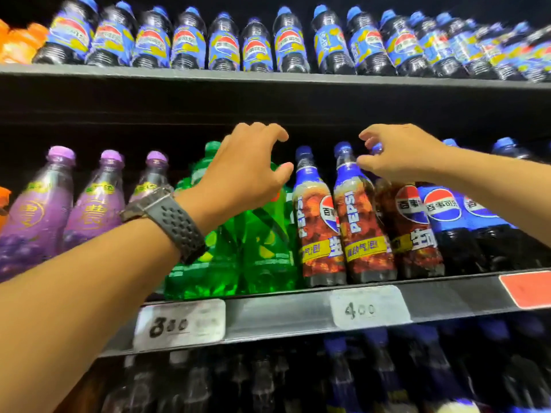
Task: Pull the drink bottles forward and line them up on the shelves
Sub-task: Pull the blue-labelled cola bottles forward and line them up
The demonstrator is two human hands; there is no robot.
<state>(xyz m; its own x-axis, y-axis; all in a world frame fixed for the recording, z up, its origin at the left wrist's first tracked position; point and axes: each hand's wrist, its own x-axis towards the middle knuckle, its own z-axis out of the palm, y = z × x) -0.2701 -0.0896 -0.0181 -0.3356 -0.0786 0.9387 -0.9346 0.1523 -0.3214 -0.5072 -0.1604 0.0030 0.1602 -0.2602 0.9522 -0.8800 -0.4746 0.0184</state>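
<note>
**Both hands up at the middle shelf**

Dark cola fills the orange-labelled plastic Pepsi bottles (322, 222) on the grey metal shelf (283, 311) (green bottles (262, 248) beside them). The left hand (247, 174) hovers spread over the green ones; the right hand (399, 153), fingers loosely curled, holds nothing above the cola caps.

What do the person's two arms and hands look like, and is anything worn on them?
Both forearms are bare, with no sleeves in view. The left hand has a watch at the wrist, on a dark grey band with rows of holes. The right hand wears nothing visible: no ring, glove or band.
</note>
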